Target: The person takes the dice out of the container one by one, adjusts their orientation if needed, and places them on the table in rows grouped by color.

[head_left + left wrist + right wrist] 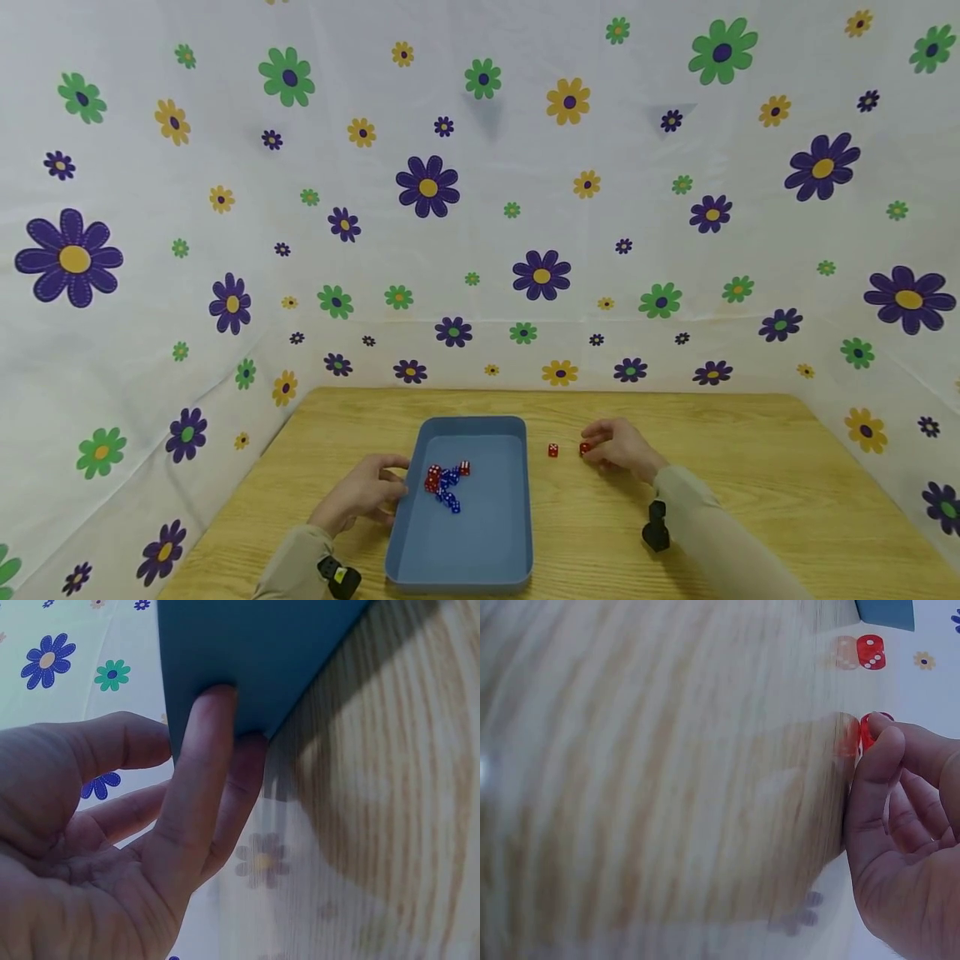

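My right hand is at the table to the right of the tray, its thumb and fingertips pinching a red die at the tabletop. The hand covers part of that die. A second red die lies between this hand and the tray. My left hand is at the left side of the blue tray, with loosely bent fingers touching its outer wall. Inside the tray, several blue dice and red dice lie bunched left of the middle.
The wooden table runs back to a white flowered cloth, which also hangs along both sides. A dark wrist camera sits on the right sleeve, and another on the left.
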Action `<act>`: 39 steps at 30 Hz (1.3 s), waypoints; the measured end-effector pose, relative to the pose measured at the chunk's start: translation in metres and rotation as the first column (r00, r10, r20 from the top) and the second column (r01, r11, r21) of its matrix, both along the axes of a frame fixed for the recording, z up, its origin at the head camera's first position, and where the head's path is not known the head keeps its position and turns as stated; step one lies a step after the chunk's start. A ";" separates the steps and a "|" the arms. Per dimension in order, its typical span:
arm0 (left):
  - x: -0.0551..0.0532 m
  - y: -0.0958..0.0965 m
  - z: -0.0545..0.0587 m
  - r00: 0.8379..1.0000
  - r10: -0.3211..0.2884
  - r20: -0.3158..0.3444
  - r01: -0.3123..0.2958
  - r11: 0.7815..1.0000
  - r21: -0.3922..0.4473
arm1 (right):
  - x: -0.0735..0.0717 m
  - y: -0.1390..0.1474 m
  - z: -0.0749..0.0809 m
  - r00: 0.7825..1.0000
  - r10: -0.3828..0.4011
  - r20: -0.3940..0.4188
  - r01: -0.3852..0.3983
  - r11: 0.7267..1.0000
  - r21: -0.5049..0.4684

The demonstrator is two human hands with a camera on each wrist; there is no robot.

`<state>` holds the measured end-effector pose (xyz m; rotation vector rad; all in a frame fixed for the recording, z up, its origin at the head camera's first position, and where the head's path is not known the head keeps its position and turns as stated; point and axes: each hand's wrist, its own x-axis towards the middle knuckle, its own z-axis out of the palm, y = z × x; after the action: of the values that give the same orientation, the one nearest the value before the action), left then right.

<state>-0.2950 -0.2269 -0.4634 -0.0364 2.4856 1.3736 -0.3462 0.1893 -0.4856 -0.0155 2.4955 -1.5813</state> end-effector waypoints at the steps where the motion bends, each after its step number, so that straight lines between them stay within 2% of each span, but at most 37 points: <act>1: 0.000 0.000 0.000 1.000 0.001 0.003 -0.001 1.000 0.002 | 0.000 0.000 0.000 1.000 0.003 0.005 -0.003 1.000 -0.001; 15: 0.001 0.000 0.000 1.000 -0.008 0.027 0.008 1.000 0.014 | 0.000 -0.002 -0.002 1.000 0.003 0.014 -0.003 1.000 0.009; 28: 0.003 0.000 0.003 1.000 0.005 0.002 -0.005 1.000 0.015 | -0.004 0.001 -0.004 1.000 -0.026 0.017 0.026 1.000 -0.006; 39: 0.003 0.001 0.002 1.000 -0.002 0.006 0.002 1.000 0.017 | 0.015 0.026 0.001 1.000 -0.005 -0.019 0.005 1.000 0.000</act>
<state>-0.2925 -0.2259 -0.4614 -0.0349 2.4681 1.3919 -0.3315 0.2156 -0.4850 -0.0240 2.5126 -1.5903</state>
